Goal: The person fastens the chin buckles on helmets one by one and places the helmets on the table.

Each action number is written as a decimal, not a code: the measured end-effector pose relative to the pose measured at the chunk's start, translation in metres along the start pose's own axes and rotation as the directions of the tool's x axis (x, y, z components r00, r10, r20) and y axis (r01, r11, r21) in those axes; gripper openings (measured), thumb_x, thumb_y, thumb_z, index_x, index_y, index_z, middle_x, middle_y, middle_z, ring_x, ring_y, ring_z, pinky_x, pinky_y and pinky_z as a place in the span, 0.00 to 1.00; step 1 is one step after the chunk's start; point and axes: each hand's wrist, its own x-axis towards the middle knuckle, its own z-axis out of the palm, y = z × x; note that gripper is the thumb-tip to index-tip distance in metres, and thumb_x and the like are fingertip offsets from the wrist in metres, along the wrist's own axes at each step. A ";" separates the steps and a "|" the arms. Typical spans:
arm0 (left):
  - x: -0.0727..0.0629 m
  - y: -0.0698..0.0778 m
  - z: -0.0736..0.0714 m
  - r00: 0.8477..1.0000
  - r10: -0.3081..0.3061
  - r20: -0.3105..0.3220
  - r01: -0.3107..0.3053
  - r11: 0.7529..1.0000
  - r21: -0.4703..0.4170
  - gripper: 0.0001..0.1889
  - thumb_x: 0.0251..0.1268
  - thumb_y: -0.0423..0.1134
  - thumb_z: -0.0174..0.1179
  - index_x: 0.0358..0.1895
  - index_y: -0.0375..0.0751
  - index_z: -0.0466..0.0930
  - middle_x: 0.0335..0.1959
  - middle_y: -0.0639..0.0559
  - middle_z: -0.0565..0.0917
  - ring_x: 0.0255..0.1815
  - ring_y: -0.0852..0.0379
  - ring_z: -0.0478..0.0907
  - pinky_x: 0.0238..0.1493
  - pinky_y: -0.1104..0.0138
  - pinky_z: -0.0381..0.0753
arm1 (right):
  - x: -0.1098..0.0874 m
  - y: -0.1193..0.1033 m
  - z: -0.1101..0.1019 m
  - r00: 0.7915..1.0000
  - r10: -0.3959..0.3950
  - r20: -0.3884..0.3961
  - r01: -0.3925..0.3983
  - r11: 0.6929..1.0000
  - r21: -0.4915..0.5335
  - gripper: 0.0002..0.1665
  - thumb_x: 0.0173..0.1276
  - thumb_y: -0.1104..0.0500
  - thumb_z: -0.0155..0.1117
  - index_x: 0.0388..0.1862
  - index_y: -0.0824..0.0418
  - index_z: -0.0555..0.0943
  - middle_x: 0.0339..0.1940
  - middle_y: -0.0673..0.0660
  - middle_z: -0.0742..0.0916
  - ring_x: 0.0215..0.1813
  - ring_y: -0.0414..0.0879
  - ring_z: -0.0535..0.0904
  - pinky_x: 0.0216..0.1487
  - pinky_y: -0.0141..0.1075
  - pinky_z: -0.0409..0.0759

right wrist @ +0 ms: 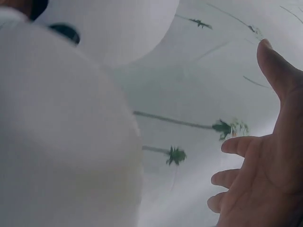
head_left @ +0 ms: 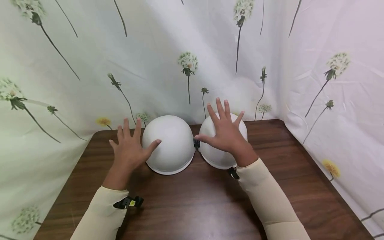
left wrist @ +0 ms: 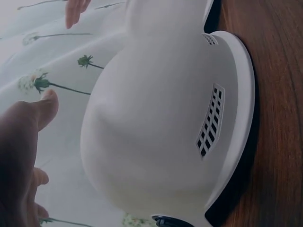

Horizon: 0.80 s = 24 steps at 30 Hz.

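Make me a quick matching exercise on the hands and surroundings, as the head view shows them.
1. left hand
2. right hand
3. tabletop
4. backdrop

A. brown wood grain
B. spread in front of the right helmet
C. white, flower-printed
D. at the outer edge of the left helmet

Pairs: 1-D, 2-B, 3-A, 4-C

White vented helmet (head_left: 168, 146) and second white helmet (head_left: 214, 156), side by side, domes up on table (head_left: 192, 206).
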 end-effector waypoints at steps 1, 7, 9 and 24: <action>0.000 0.000 0.000 1.000 -0.005 0.008 0.005 1.000 -0.006 0.63 0.67 0.84 0.53 0.93 0.52 0.37 0.92 0.34 0.31 0.90 0.19 0.35 0.70 0.10 0.40 | 0.001 -0.003 0.003 1.000 -0.009 0.000 0.009 1.000 0.007 0.72 0.63 0.18 0.68 0.94 0.43 0.45 0.95 0.53 0.38 0.94 0.60 0.25 0.74 0.86 0.20; 0.004 0.002 0.001 1.000 -0.004 0.010 0.005 1.000 -0.014 0.63 0.67 0.83 0.54 0.92 0.51 0.39 0.92 0.32 0.34 0.90 0.20 0.38 0.71 0.12 0.47 | 0.008 -0.020 0.020 0.998 -0.061 -0.008 0.062 0.997 0.054 0.70 0.65 0.20 0.68 0.94 0.45 0.46 0.95 0.55 0.40 0.94 0.59 0.26 0.78 0.83 0.24; 0.006 0.003 0.002 1.000 -0.004 0.011 0.004 1.000 -0.031 0.62 0.67 0.83 0.54 0.92 0.50 0.40 0.92 0.31 0.34 0.90 0.19 0.40 0.72 0.13 0.49 | 0.010 -0.023 0.026 0.996 -0.087 -0.012 0.088 0.993 0.085 0.69 0.66 0.22 0.69 0.94 0.46 0.47 0.95 0.56 0.41 0.94 0.58 0.25 0.81 0.80 0.24; 0.001 0.010 0.029 0.996 -0.089 0.013 0.090 0.975 -0.205 0.57 0.71 0.79 0.55 0.92 0.51 0.45 0.91 0.31 0.44 0.83 0.18 0.59 0.66 0.20 0.71 | 0.013 -0.033 0.064 0.982 -0.183 0.048 0.144 0.889 0.435 0.61 0.72 0.32 0.71 0.93 0.49 0.52 0.95 0.53 0.44 0.95 0.56 0.38 0.88 0.69 0.52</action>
